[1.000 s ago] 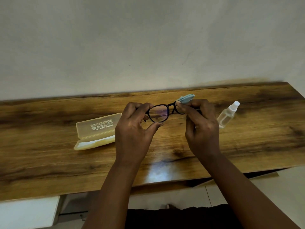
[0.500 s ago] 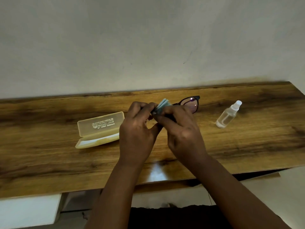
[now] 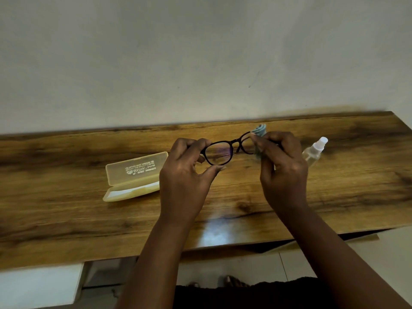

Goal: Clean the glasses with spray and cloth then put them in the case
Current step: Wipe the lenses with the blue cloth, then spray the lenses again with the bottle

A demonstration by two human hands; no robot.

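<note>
Nearest to you, your two forearms reach forward from the bottom of the view over the front edge of the wooden table (image 3: 66, 219), with pale floor and a dark strip of clothing showing below it. Your left hand (image 3: 185, 175) is raised above the tabletop, thumb and fingers pinched on the outer rim of the left lens of the dark-framed glasses (image 3: 225, 150), thumb under the rim and fingers curled over the top. Your right hand (image 3: 283, 170) is closed around the other lens with the light blue cloth (image 3: 259, 130) bunched between its fingers and the frame; a fold of the cloth sticks up above your fingertips, and the lens itself is mostly hidden by it. The glasses are held level between both hands, clear of the table, lenses facing you. To the left of your left hand, the pale yellow case (image 3: 133, 177) lies open on the table, its lid tipped back and printed lettering showing on it. Just beyond your right hand, the small clear spray bottle (image 3: 315, 150) rests on the table, partly hidden by your knuckles. Behind the table rises a plain light wall (image 3: 200, 52).
</note>
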